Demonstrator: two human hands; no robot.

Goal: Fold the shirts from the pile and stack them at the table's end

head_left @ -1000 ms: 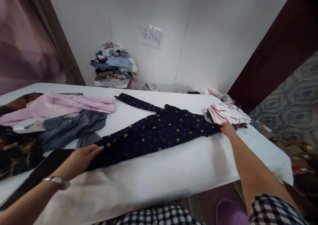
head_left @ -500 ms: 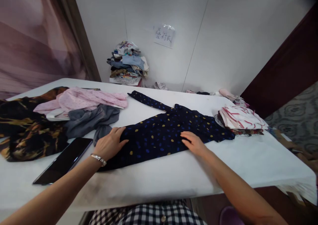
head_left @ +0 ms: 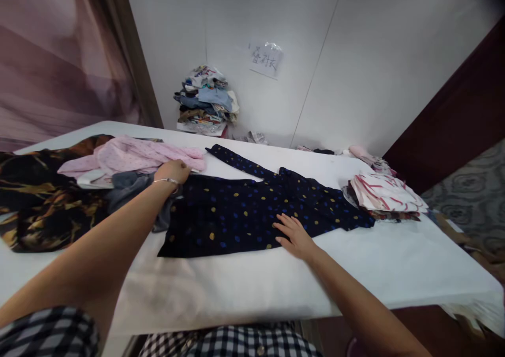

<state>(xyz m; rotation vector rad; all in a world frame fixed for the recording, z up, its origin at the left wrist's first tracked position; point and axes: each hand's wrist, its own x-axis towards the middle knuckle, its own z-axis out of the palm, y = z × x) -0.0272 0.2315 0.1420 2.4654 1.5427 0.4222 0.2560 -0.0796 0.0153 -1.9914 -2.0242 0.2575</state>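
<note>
Dotted navy shirt (head_left: 252, 212) lies mid-frame on the table (head_left: 394, 262); right hand (head_left: 294, 236) flat open on it, left hand (head_left: 173, 170) grips its upper edge.

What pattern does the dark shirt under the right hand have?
Navy shirt with yellow and blue dots, clearest in the head view.

The left hand (head_left: 173, 170) reaches far forward on a straight bare arm, knuckles up, fingers curled downward, a thin bracelet at the wrist. The right hand (head_left: 294, 236) lies flat, palm down, fingers (head_left: 281, 221) spread and pointing forward-left, forearm bare.
</note>
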